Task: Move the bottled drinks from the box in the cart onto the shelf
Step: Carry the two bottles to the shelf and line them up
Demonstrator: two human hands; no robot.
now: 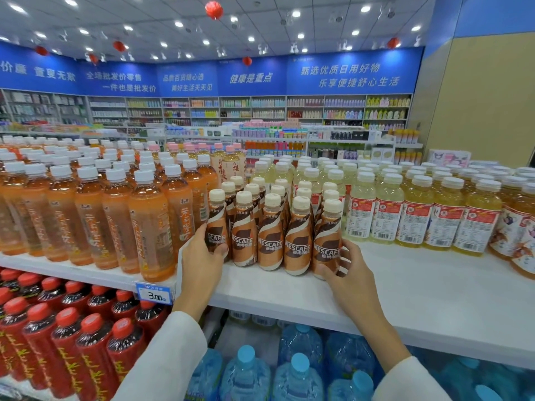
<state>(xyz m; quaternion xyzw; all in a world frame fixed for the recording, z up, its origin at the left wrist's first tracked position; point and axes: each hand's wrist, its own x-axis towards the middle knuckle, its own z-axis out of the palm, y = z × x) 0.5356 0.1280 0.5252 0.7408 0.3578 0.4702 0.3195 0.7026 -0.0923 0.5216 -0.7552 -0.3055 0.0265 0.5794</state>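
Several brown Nescafe coffee bottles (pixel 270 235) with cream caps stand in rows on the white top shelf (pixel 405 287). My left hand (pixel 199 261) grips the leftmost front bottle (pixel 217 224) from its left side. My right hand (pixel 347 273) grips the rightmost front bottle (pixel 328 241) low on its right side. Both bottles stand upright on the shelf. The cart and the box are out of view.
Orange tea bottles (pixel 150 224) crowd the shelf left of the coffee, pale yellow drinks (pixel 414 215) stand to the right. Bare shelf lies in front at right. Red-capped bottles (pixel 66 342) and blue water jugs (pixel 246 374) fill the lower shelf. A price tag (pixel 155 293) hangs on the edge.
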